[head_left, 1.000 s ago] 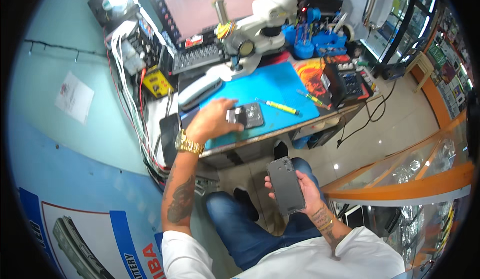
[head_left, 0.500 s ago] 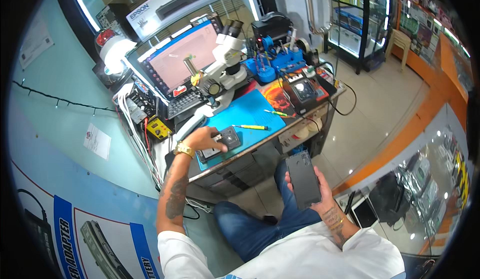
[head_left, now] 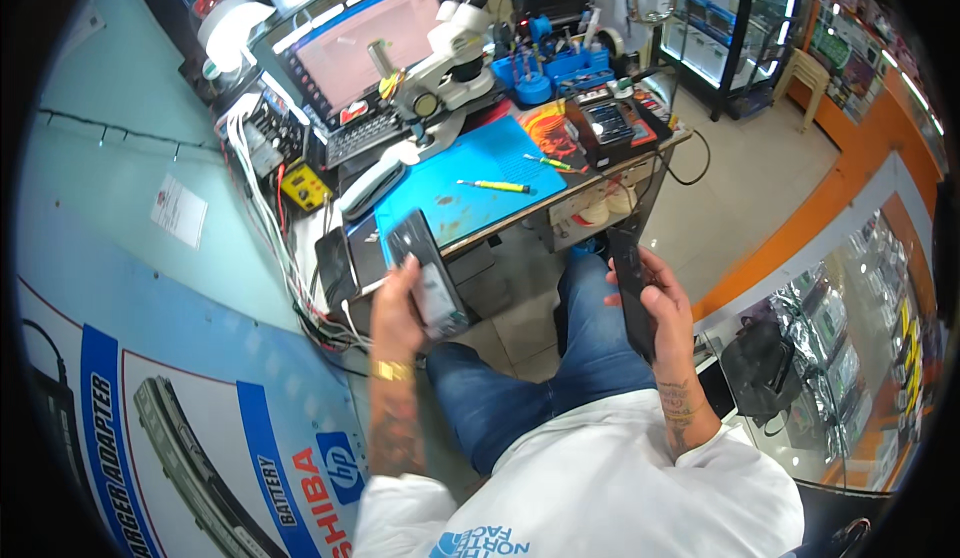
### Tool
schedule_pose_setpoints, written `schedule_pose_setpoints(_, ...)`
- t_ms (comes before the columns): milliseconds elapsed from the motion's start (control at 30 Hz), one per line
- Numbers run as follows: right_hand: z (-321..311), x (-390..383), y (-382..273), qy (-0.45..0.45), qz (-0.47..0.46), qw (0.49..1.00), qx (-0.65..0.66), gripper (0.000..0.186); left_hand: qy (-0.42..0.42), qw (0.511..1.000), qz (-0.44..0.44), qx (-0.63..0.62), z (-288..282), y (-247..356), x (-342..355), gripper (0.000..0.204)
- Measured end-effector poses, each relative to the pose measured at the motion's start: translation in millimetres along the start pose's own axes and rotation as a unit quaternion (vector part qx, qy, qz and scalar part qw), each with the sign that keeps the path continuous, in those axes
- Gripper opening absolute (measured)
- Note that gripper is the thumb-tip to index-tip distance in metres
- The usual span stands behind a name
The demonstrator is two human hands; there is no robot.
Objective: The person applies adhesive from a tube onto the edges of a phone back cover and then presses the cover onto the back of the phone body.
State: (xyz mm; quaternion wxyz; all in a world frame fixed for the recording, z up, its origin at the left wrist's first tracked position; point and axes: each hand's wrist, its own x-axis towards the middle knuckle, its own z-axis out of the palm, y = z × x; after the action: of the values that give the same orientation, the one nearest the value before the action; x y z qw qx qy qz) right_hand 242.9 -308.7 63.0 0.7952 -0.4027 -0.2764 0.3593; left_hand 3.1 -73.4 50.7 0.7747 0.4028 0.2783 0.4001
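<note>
My left hand [head_left: 397, 323] is closed on an opened phone [head_left: 430, 270], raised off the front edge of the blue work mat [head_left: 480, 168]. Dark parts fill one end of the phone and a pale battery-like block lies toward the other; motion smears it a little. On the right, over my leg, my right hand [head_left: 668, 315] grips a thin dark panel that appears to be a phone back cover [head_left: 630, 283], turned nearly edge-on. A yellow-handled screwdriver [head_left: 500, 187] lies on the mat, with a second slim yellow tool [head_left: 552, 163] farther right.
A microscope [head_left: 450, 68] stands behind the mat, beside a keyboard [head_left: 362, 138] and monitor [head_left: 350, 63]. Blue tool holders [head_left: 570, 73] sit at the back right. Another dark phone [head_left: 336, 263] rests at the bench's left end, near hanging cables [head_left: 255, 198]. A glass display counter [head_left: 830, 358] is at right.
My left hand has lifted the opened phone off the mat and brought it toward me. My right hand has moved up and right, tilting the cover from face-on to nearly edge-on.
</note>
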Motion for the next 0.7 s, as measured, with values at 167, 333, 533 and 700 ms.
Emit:
schedule_pose_setpoints(167, 41.4, -9.3, 5.6, -0.129, -0.089, 0.916, -0.368, 0.065, -0.006, 0.949, -0.08, -0.306, 20.2, -80.4, -78.4, 0.042)
schedule_pose_setpoints(333, 81.7, -17.1, 33.7, -0.2, -0.142, 0.822, -0.514, 0.061, -0.002, 0.934, -0.018, -0.358, 43.9, -103.6, -112.5, 0.062)
schedule_pose_setpoints(533, 97.5, -30.7, 70.4, -0.204, -0.16, 0.788, -0.558, 0.062, 0.069, 0.942, -0.01, -0.327, 56.2, -118.6, -124.8, 0.057)
schedule_pose_setpoints(700, 92.9, -29.0, 78.4, -0.197, -0.175, 0.77, -0.581, 0.064, 0.037, 0.943, 0.0, -0.33, 60.5, -112.5, -122.3, 0.054)
